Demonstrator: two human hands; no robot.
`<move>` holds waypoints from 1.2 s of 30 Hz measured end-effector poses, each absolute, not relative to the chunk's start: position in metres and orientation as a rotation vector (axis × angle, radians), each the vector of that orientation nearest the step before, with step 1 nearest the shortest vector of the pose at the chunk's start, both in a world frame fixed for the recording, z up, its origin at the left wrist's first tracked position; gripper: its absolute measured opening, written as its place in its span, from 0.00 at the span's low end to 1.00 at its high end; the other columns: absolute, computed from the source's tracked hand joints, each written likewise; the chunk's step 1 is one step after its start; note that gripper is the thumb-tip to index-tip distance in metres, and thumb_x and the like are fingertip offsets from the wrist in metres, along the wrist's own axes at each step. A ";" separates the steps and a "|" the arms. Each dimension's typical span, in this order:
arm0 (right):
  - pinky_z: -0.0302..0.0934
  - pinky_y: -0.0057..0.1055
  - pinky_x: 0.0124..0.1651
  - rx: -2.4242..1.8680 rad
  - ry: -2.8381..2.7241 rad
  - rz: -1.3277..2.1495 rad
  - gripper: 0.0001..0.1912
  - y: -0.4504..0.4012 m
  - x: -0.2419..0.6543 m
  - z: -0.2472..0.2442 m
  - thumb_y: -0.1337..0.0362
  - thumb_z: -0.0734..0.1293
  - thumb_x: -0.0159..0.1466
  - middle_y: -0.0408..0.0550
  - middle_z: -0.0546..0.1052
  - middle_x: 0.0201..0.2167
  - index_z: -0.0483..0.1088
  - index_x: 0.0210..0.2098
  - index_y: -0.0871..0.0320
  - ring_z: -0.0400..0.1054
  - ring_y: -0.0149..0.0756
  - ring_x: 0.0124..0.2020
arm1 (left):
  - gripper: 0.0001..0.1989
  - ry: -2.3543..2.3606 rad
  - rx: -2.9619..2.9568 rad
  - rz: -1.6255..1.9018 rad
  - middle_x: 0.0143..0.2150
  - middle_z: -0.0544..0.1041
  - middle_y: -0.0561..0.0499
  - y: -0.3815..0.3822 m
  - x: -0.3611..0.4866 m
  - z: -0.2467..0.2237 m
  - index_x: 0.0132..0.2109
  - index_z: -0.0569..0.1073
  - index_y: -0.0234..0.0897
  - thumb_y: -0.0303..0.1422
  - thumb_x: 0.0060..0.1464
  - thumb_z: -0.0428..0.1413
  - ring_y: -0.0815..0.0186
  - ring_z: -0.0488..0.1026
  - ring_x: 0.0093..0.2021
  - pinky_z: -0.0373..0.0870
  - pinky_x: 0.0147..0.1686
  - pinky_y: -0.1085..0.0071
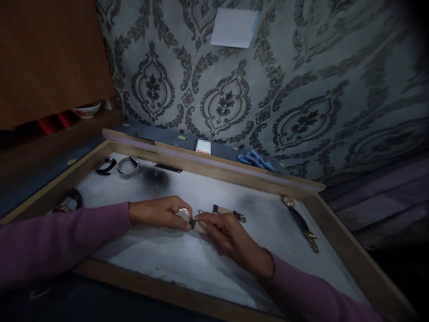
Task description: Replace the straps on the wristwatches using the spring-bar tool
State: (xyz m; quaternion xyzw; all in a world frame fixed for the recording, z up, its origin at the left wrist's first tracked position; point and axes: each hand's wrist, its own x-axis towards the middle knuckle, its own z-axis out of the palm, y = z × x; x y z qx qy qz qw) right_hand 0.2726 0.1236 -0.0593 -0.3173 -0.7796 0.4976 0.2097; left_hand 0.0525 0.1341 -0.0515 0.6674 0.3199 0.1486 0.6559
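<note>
In the middle of the head view, my left hand [164, 212] is closed round a wristwatch [182, 213], its round, silvery case facing up between thumb and fingers. A short strap piece [200, 227], dark near the case and pale further along, sticks out toward my right hand [226, 230]. The fingers of that hand are pinched on the strap close to the case; whether a small tool is also between them I cannot make out. Just behind my right hand lies a loose strap piece [225, 210] with a dark buckle end [239, 217].
A wooden-framed tray [161, 273] with a pale bottom lies under both hands. At its left are a silvery band watch [128, 167], a black-strapped watch [106, 166] and a dark watch [72, 199]. A black-and-gold watch [300, 221] lies right. Behind the rim is a blue cloth [255, 160].
</note>
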 end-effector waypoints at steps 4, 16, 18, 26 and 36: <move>0.48 0.22 0.16 -0.933 -2.098 1.470 0.16 0.124 0.272 -0.060 0.60 0.59 0.68 0.39 0.64 0.19 0.75 0.38 0.62 0.53 0.21 0.14 | 0.11 0.741 1.522 0.344 0.24 0.60 0.59 0.134 0.053 -0.052 0.32 0.67 0.34 0.38 0.52 0.57 0.73 0.54 0.24 0.51 0.24 0.75; 0.46 0.19 0.13 -0.958 -1.931 1.642 0.17 0.125 0.270 -0.062 0.54 0.60 0.67 0.37 0.66 0.20 0.69 0.31 0.61 0.52 0.18 0.11 | 0.14 0.747 1.534 0.377 0.24 0.58 0.60 0.134 0.053 -0.052 0.31 0.65 0.35 0.41 0.53 0.57 0.73 0.53 0.24 0.49 0.24 0.75; 0.47 0.18 0.14 -0.963 -1.925 1.658 0.17 0.125 0.270 -0.061 0.55 0.60 0.67 0.37 0.66 0.20 0.68 0.31 0.61 0.53 0.18 0.11 | 0.14 0.746 1.525 0.385 0.24 0.58 0.59 0.134 0.053 -0.052 0.31 0.65 0.35 0.41 0.53 0.57 0.73 0.53 0.24 0.49 0.24 0.75; 0.51 0.18 0.14 -0.947 -1.864 1.763 0.18 0.128 0.271 -0.064 0.52 0.61 0.67 0.37 0.68 0.19 0.70 0.33 0.61 0.57 0.19 0.10 | 0.12 0.773 1.505 0.380 0.22 0.59 0.59 0.136 0.054 -0.052 0.31 0.66 0.35 0.40 0.51 0.57 0.72 0.54 0.24 0.48 0.23 0.74; 0.50 0.18 0.13 -1.014 -1.829 1.787 0.19 0.127 0.270 -0.061 0.50 0.62 0.65 0.39 0.70 0.20 0.70 0.34 0.61 0.58 0.19 0.10 | 0.12 0.753 1.472 0.408 0.22 0.58 0.60 0.136 0.056 -0.054 0.31 0.66 0.35 0.39 0.50 0.57 0.73 0.52 0.23 0.47 0.23 0.74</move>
